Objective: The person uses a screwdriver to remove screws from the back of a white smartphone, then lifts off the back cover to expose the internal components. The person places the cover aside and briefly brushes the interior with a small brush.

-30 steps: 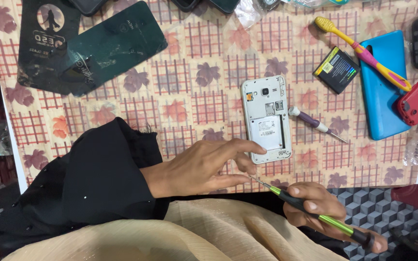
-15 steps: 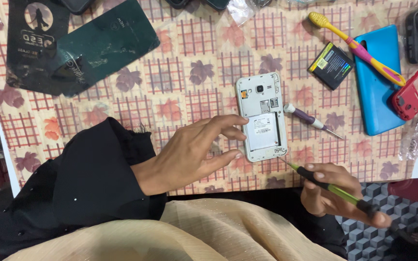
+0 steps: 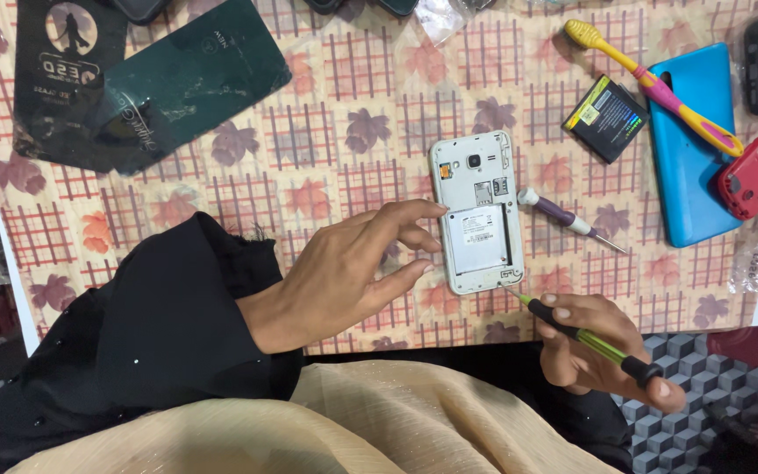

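On the patterned tablecloth (image 3: 221, 193), your left hand (image 3: 344, 272) steadies the opened white phone (image 3: 477, 211) with spread fingertips at its edge, while your right hand (image 3: 594, 351), clamped on the green screwdriver (image 3: 585, 336), holds its tip at the lower corner, where a slip could gouge the board.

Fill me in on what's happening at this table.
A person steadies an opened white phone, back cover off, with the left hand; its fingertips touch the phone's left edge. The right hand holds a green-handled screwdriver, tip at the phone's lower right corner. A purple screwdriver lies just right of the phone, with a battery, a blue cover and a toothbrush beyond.
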